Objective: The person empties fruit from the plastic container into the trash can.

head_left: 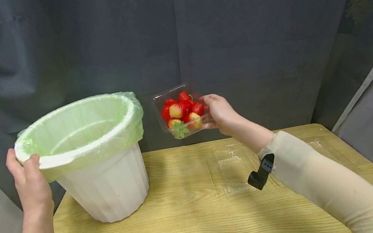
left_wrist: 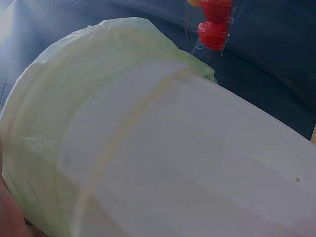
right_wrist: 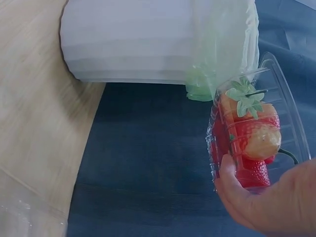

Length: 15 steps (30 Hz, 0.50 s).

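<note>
My left hand (head_left: 32,181) grips the rim of a white ribbed trash bin (head_left: 110,189) at its left side, and the bin leans a little. A pale green plastic bag (head_left: 136,120) lines it and folds over the rim. To the right of the bin, above the table, my right hand (head_left: 220,113) holds a clear plastic container (head_left: 158,100) by its right side, tilted toward me. Inside lie several red and yellowish strawberries (head_left: 178,110), one with green leaves. In the right wrist view the thumb presses on the container (right_wrist: 291,108) wall.
On the wooden table (head_left: 181,223), below the right forearm, lies a clear plastic tray (head_left: 232,166). Another clear plastic piece (head_left: 327,149) sits farther right, partly behind the sleeve. A dark cloth (head_left: 233,44) hangs behind the table.
</note>
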Each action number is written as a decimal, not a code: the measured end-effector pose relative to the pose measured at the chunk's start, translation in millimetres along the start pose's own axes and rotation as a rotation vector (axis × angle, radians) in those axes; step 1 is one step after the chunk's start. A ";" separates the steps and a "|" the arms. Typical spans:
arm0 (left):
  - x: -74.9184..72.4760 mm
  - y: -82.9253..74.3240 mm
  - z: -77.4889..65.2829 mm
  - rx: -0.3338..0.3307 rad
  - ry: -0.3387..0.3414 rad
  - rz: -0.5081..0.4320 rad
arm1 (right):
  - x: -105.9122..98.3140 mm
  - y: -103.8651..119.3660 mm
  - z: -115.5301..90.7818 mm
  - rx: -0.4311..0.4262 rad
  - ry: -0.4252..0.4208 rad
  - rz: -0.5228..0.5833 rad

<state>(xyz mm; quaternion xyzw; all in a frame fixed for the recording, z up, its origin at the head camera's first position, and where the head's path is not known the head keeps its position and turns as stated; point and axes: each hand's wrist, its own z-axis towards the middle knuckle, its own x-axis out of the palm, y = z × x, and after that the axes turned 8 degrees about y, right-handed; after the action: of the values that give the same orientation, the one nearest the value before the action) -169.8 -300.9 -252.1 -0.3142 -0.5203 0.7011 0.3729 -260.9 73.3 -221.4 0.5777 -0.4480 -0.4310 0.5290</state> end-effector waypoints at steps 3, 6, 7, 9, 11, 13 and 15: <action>0.3 0.3 0.0 0.002 -0.002 -0.003 | 1.7 6.5 0.5 -0.001 0.002 -0.013; 0.8 0.4 0.1 0.007 -0.001 -0.007 | 3.9 13.8 1.2 -0.012 0.001 -0.036; 1.0 0.3 0.2 0.009 0.000 -0.008 | 4.7 16.1 1.7 -0.017 0.001 -0.040; 1.3 0.1 0.2 0.013 0.000 -0.010 | 6.4 20.2 2.7 -0.031 0.002 -0.047; 1.6 -0.1 0.2 0.017 -0.001 -0.012 | 8.3 24.2 3.5 -0.041 0.001 -0.045; 1.8 -0.3 0.1 0.019 0.000 -0.014 | 10.5 27.8 4.4 -0.049 -0.002 -0.042; 1.9 -0.4 -0.1 0.016 0.000 -0.016 | 12.8 31.3 5.5 -0.055 -0.005 -0.042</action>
<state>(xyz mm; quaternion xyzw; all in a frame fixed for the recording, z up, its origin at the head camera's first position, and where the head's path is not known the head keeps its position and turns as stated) -170.6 -299.1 -251.8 -0.3069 -0.5171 0.7023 0.3810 -265.2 58.5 -190.9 0.5710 -0.4251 -0.4558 0.5344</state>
